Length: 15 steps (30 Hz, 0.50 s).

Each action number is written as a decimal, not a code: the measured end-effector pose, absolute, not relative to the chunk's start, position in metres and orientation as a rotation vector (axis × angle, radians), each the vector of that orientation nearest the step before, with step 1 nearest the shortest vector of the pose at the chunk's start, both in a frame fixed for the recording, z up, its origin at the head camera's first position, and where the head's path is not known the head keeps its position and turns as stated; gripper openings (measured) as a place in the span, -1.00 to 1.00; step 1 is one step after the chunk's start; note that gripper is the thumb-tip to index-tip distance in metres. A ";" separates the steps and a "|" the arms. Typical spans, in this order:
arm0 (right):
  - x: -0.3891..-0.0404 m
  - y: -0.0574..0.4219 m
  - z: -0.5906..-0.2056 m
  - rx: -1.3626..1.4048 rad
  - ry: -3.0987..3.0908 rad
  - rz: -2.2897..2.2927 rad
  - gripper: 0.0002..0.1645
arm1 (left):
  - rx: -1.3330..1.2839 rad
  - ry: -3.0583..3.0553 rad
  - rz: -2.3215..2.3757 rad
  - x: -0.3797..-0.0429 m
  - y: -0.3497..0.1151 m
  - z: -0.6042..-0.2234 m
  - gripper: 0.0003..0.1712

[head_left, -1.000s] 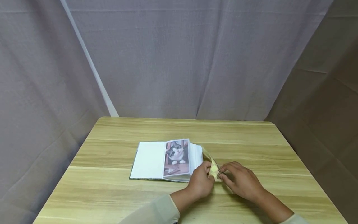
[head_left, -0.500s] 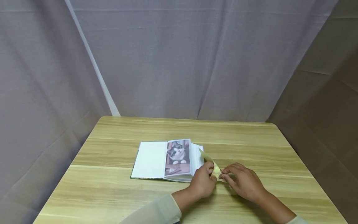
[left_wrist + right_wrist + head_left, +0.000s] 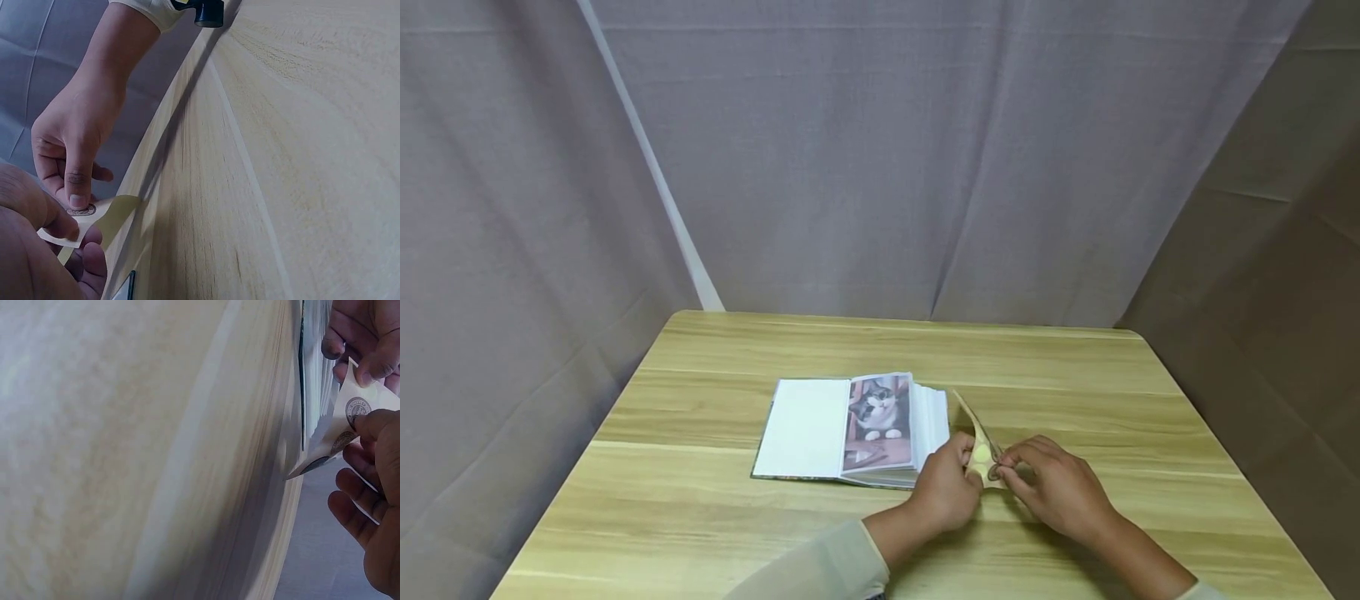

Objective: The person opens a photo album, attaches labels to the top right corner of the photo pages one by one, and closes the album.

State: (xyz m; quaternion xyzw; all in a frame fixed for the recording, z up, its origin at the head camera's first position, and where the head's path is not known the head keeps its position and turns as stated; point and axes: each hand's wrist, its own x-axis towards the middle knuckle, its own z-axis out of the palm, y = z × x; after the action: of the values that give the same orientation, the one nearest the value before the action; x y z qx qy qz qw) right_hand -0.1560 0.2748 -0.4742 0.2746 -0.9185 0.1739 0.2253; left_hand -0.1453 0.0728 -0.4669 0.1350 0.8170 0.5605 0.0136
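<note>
1. Left hand [image 3: 947,488]: thumb and fingers pinch the sticker sheet [image 3: 982,456].
2. Right hand [image 3: 1060,487]: thumb and forefinger pinch it at a round sticker [image 3: 358,409].
3. Sheet location: between the hands, right of the open photo album [image 3: 805,427].

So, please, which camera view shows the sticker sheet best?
Right wrist: the round prints on the sticker sheet are clearest there. Left wrist shows it partly behind the left hand; head shows it small.
</note>
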 end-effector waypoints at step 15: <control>-0.155 0.273 -0.475 0.732 -2.540 0.489 -0.74 | 0.430 2.527 1.764 -0.145 0.075 -0.468 -0.62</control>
State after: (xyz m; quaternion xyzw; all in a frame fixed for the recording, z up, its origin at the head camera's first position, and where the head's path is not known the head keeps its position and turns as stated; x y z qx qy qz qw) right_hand -0.1552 0.2731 -0.4748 0.2654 -0.9207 0.1772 0.2248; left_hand -0.1451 0.0746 -0.4681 0.1383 0.8120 0.5668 0.0147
